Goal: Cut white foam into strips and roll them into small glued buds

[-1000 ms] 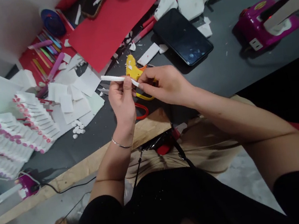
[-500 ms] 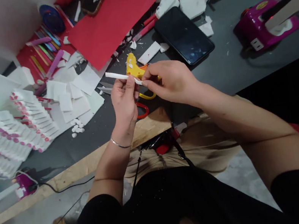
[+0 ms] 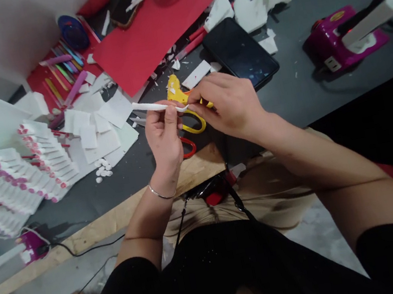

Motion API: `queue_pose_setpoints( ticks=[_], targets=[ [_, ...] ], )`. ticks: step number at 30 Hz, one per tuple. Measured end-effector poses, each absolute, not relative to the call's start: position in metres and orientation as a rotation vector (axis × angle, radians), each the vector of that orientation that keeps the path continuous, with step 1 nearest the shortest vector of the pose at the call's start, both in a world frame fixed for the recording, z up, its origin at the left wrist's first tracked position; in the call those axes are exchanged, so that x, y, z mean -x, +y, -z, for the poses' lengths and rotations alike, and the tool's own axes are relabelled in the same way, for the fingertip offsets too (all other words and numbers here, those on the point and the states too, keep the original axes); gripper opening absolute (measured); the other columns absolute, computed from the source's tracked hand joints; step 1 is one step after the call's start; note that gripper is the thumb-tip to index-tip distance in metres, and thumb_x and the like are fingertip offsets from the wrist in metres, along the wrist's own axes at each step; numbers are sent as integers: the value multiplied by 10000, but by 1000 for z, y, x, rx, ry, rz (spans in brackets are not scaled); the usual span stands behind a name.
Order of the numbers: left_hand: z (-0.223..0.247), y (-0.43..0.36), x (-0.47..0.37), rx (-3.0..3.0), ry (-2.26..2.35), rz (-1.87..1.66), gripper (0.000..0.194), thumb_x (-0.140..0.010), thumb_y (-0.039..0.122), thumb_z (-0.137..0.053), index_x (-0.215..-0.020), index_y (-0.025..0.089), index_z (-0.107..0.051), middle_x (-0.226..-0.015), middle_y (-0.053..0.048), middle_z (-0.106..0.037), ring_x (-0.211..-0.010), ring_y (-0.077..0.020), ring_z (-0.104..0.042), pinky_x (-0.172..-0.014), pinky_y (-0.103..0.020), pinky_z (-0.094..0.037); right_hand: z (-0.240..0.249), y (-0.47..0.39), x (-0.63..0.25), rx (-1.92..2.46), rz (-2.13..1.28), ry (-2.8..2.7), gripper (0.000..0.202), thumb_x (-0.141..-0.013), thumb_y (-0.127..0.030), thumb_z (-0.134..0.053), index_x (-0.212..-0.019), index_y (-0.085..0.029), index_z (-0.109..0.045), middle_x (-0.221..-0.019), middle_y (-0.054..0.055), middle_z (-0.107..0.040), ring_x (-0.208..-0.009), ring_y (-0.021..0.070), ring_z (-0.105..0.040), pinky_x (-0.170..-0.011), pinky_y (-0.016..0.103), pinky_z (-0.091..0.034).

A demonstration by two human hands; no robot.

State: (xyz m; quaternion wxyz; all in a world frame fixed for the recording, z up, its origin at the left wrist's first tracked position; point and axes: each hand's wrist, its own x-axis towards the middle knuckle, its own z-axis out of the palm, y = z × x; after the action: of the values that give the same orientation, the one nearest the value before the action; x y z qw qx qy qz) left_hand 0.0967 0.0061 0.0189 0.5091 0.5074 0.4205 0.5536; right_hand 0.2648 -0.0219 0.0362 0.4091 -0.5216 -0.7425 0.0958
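A thin rolled white strip [image 3: 149,106] lies across the fingers of my left hand [image 3: 164,135], pinched under the thumb. My right hand [image 3: 229,103] pinches the strip's narrow, curved right end between thumb and fingertips. Beneath and between the hands are scissors with a yellow handle loop [image 3: 198,125] and a red one [image 3: 191,147], partly covered by my fingers. A yellow tool [image 3: 173,87] with white crumbs on it sits just beyond my fingertips. Behind my right hand lies a black phone [image 3: 241,53].
Left on the dark table [image 3: 87,199] are white paper squares [image 3: 115,108], small white pellets [image 3: 102,169] and rows of white rolls with pink tips [image 3: 43,153]. Red paper [image 3: 152,28] lies at the back. A purple power adapter [image 3: 343,40] stands right.
The strip has shifted slightly left, and its right end now shows a curved tip. My right hand has turned a little, with its fingers slightly farther from my left thumb.
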Motion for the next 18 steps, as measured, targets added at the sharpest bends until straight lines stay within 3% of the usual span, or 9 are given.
queue_pose_setpoints(
  ticks=[5,12,18],
  targets=[
    [-21,6,-99,-1305,947,-1370,447,-871,705,-804,-884,268,-711,-825,7,-702,-674,-99,-604,-614,-262,-504,-42,-24,-266,1291,-279,-1820,216,-1086,-369,-549,-956,-245,-669,-951,61,-730,-938,230,-654,-789,350,-472],
    [-25,-2,-100,-1380,1068,-1475,469,-898,733,-753,-893,267,-698,-861,9,-711,-702,-108,-614,-682,-274,-519,-40,-23,-259,1261,-557,-1645,209,-1028,-365,-623,-887,-219,-669,-838,23,-714,-750,158,-597,-719,303,-471],
    [-25,-6,-101,-1414,1096,-1512,417,-921,689,-752,-890,277,-696,-884,3,-718,-818,-147,-685,-770,-301,-553,-39,-25,-253,1172,-527,-1671,195,-1030,-324,-578,-996,-220,-739,-946,49,-771,-844,178,-661,-803,316,-516]
  ],
)
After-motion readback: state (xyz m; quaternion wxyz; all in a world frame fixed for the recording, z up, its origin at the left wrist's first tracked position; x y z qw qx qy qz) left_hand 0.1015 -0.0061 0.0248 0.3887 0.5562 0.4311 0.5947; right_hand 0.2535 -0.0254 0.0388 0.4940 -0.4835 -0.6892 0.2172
